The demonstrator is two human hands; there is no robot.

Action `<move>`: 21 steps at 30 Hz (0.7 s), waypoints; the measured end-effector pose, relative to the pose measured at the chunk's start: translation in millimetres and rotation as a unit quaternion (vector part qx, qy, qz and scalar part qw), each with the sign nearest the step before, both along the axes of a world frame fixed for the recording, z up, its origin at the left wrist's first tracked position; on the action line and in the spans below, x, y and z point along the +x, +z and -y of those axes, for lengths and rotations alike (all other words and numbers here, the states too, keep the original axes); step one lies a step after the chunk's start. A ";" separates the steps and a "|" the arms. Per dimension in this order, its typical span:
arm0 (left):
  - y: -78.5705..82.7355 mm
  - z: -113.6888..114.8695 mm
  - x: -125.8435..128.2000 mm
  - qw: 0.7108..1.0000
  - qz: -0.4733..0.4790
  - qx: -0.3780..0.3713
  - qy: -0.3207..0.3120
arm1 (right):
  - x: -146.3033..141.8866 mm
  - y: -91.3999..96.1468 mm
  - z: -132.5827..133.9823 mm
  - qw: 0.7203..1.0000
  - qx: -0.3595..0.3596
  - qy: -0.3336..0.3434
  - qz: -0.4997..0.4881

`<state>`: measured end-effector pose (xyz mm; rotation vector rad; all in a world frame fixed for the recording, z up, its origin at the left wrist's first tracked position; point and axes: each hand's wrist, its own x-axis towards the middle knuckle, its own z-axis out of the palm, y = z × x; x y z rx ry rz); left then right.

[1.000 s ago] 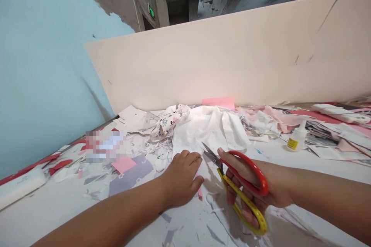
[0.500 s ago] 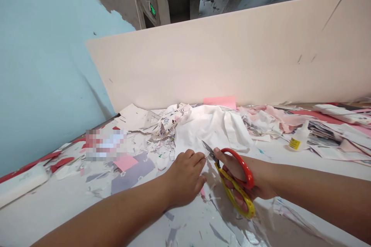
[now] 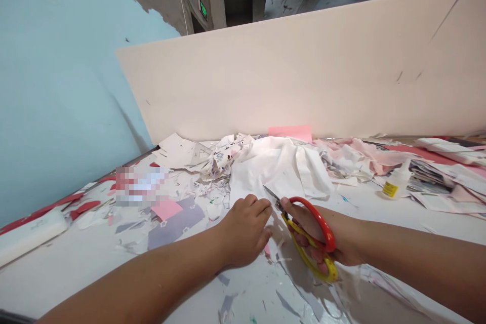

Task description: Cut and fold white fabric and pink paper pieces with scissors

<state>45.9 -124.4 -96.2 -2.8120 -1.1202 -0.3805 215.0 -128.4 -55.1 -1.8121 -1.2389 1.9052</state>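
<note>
My right hand (image 3: 304,225) is wrapped round a pair of scissors (image 3: 312,212) with one red and one yellow handle. The handles are spread apart, and the metal blades point away and to the left over a white cloth (image 3: 266,172). My left hand (image 3: 246,230) is closed at the cloth's near edge, just left of the blades. Its fingertips are partly hidden, but they appear to grip the cloth there. The cloth lies rumpled at its far side and flatter toward me.
Paper scraps surround the cloth, with pink (image 3: 167,209) and purple paper (image 3: 174,228) on the left. A small glue bottle with a yellow label (image 3: 395,185) stands at the right. An upright cream board (image 3: 288,76) closes off the table's back; a blue wall (image 3: 68,86) rises at left.
The view has shifted slightly, so most things sit a little further right. Both hands keep nearly the same place, with the scissors still at the cloth's near edge.
</note>
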 end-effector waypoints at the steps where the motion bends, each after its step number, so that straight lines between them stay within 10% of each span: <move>1: 0.0 -0.9 -0.9 1.000 0.012 -0.008 -0.004 | 0.9 0.7 0.8 1.000 -0.005 0.004 -0.009; 7: 1.2 -25.9 -21.7 0.981 0.158 -0.034 0.106 | 17.9 12.8 1.5 0.994 -0.012 0.107 -0.006; 15: -9.6 -44.5 -33.8 0.983 0.047 -0.041 0.175 | 54.8 19.8 -14.5 0.987 0.053 0.148 0.036; 21: 49.5 -54.5 -70.3 0.964 0.056 -0.102 0.239 | 67.6 24.6 -23.2 0.965 0.067 0.229 0.111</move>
